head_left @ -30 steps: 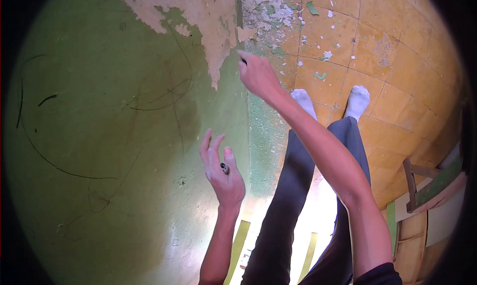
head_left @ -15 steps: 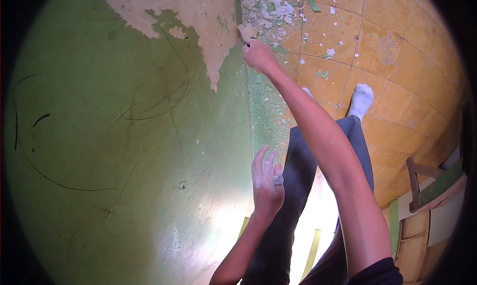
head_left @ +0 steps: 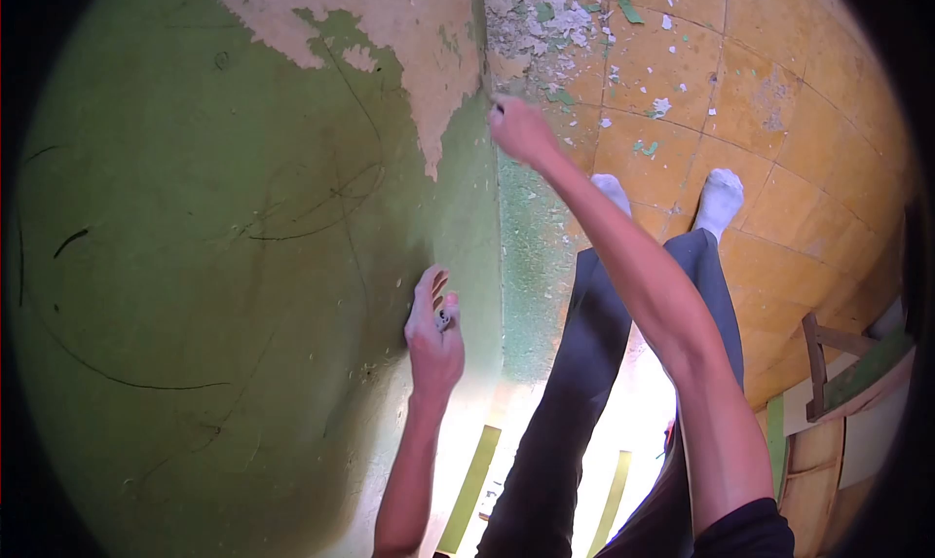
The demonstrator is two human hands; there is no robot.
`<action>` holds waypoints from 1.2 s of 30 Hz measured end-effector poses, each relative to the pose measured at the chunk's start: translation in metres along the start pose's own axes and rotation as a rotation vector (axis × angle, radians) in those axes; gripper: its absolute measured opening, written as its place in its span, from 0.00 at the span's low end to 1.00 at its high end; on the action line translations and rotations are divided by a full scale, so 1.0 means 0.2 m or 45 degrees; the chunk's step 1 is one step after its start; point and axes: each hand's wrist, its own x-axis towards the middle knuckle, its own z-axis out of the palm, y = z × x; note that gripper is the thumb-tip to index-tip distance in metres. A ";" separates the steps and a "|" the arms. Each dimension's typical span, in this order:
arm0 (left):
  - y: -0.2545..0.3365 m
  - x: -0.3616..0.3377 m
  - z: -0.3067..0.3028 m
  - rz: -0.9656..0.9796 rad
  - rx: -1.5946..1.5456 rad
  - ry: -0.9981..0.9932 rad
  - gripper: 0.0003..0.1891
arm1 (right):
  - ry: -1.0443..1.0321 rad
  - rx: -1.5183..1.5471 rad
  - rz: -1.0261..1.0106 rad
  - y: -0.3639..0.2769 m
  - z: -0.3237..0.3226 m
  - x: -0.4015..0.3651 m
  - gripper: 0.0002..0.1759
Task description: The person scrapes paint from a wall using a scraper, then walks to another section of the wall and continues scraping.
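My right hand [head_left: 523,131] is closed around the handle of a scraper, near the seam where the green wall [head_left: 195,198] meets the floor. The scraper's blade [head_left: 508,68] is blurred and pale, pointing away from me beside the peeled patch [head_left: 443,61] of bare plaster. Most of the handle is hidden in the fist. My left hand [head_left: 435,342] is up against or very near the wall, fingers loosely curved and apart, holding nothing. A ring shows on one of its fingers.
Paint flakes [head_left: 630,11] and crumbled plaster [head_left: 536,13] lie along the wall's foot and over the orange tiled floor [head_left: 760,168]. My socked feet [head_left: 721,198] stand on the tiles. A wooden frame piece [head_left: 816,368] is at the right.
My left hand has moved left from above my leg to the wall. My right hand with the scraper has shifted slightly down and right in view, as the whole view shifted a little right.
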 end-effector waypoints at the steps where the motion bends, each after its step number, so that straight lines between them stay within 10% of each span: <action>1: -0.01 0.00 -0.01 0.039 0.044 -0.027 0.19 | -0.006 0.032 0.000 -0.04 -0.01 -0.12 0.25; 10: -0.05 0.01 0.01 0.101 0.114 -0.037 0.16 | -0.076 0.016 0.155 0.03 -0.02 0.03 0.23; 15: -0.01 -0.06 0.03 -0.084 0.067 -0.077 0.15 | -0.213 0.078 -0.393 0.11 -0.16 -0.46 0.22; 19: -0.23 -0.27 0.13 0.179 0.208 -0.081 0.14 | -0.462 -0.374 -0.177 0.31 -0.56 -0.83 0.23; 21: -0.17 -0.42 0.13 0.054 0.152 -0.096 0.14 | -0.158 -0.228 -0.002 0.49 -0.82 -1.00 0.23; 25: -0.10 -0.78 0.08 -0.430 0.010 -0.150 0.18 | 0.582 -0.323 0.284 0.78 -1.33 -1.72 0.26; 36: 0.10 -1.76 -0.05 -0.440 0.095 0.052 0.21 | 0.206 -0.656 1.161 0.99 -1.98 -4.15 0.18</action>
